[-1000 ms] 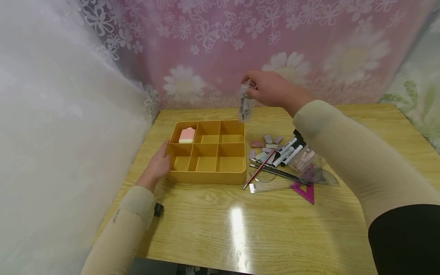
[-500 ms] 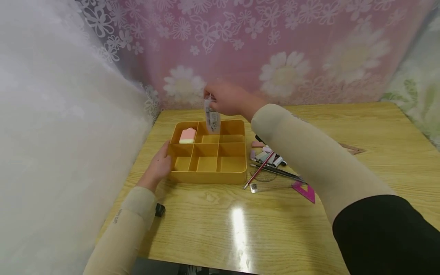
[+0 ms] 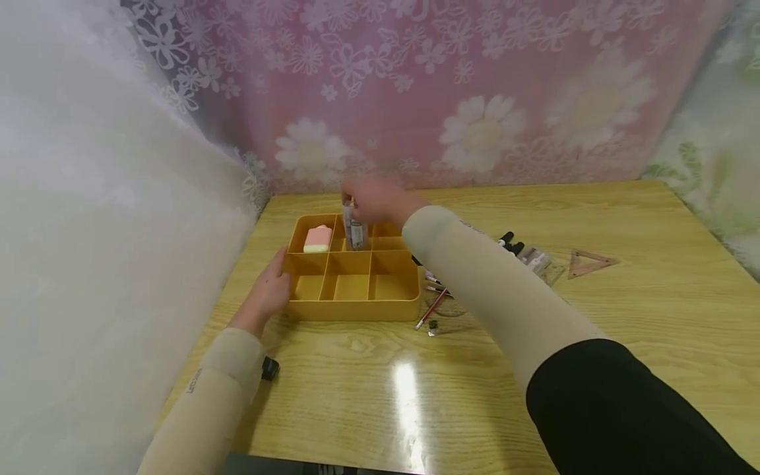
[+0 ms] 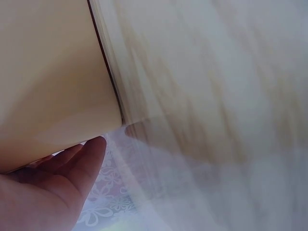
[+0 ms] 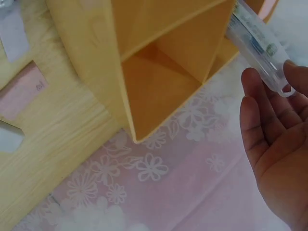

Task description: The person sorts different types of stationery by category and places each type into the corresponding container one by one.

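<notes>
Clear case [image 3: 356, 233] now lower in the yellow tray [image 3: 356, 310] (contents indistinct)

Divided organizer [image 3: 353, 311] plain ochre-yellow; slim plastic case [image 3: 356, 235] translucent whitish with dark print, bottle-shaped item [image 3: 317, 239] pink above, cream below. Tabletop [image 3: 332, 402] yellow-brown, streaked wood grain; backdrop cloth [image 3: 392, 125] mauve-pink with white outlined blossoms and large white daisies, yellowish at the centre. Right sleeve [image 3: 605, 409] black, oversleeve [image 3: 505, 284] beige; pencil [image 3: 431, 309] red, marker caps [image 3: 506, 237] black, nearest erasers [image 5: 24, 91] pink, lilac and pale grey.
</notes>
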{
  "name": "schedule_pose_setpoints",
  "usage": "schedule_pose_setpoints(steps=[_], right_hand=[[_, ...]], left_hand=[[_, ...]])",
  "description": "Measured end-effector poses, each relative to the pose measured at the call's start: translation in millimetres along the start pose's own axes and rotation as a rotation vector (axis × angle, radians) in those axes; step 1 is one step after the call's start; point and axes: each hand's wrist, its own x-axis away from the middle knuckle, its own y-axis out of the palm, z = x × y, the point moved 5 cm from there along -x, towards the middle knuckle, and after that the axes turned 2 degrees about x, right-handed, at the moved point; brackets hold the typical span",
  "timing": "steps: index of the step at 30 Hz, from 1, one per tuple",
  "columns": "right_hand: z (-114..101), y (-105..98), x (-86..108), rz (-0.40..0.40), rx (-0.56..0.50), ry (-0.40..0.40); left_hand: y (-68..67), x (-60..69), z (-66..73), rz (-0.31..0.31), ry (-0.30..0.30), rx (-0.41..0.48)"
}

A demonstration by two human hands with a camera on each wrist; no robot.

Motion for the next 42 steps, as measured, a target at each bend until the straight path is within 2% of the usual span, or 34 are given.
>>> schedule_pose_setpoints(steps=[6, 11, 19, 23, 27, 35, 39, 42], right_hand=[[12, 6, 6.5, -0.029, -0.015, 0.051], [25, -3, 17.9, -0.024, 0.006, 0.094], [43, -15, 29.7, -0.038, 0.046, 0.111], [51, -24, 40.1, -0.059, 0.047, 0.115], [59, -36, 53.8, -0.067, 0.067, 0.118], [70, -55, 91.2, -0.012, 0.083, 0.081], [80, -51, 108.7, 0.004, 0.061, 0.063], [97, -43, 128.9, -0.004, 0.041, 0.078]], left_hand=[[6.8, -3.4, 5.7, -0.013, 0.016, 0.007], [12.8, -7.7, 12.5, -0.025, 0.03, 0.019], [19.3, -13.4, 20.6, -0.041, 0.048, 0.008], [21.9, -15.5, 21.6, -0.052, 0.035, 0.008], [22.0, -16.3, 21.9, -0.047, 0.033, -0.009], [19.6, -11.7, 16.2, -0.05, 0.035, -0.011], [9.3, -3.6, 7.4, -0.033, 0.033, -0.023], [5.4, 0.7, 3.4, -0.04, 0.028, -0.014]])
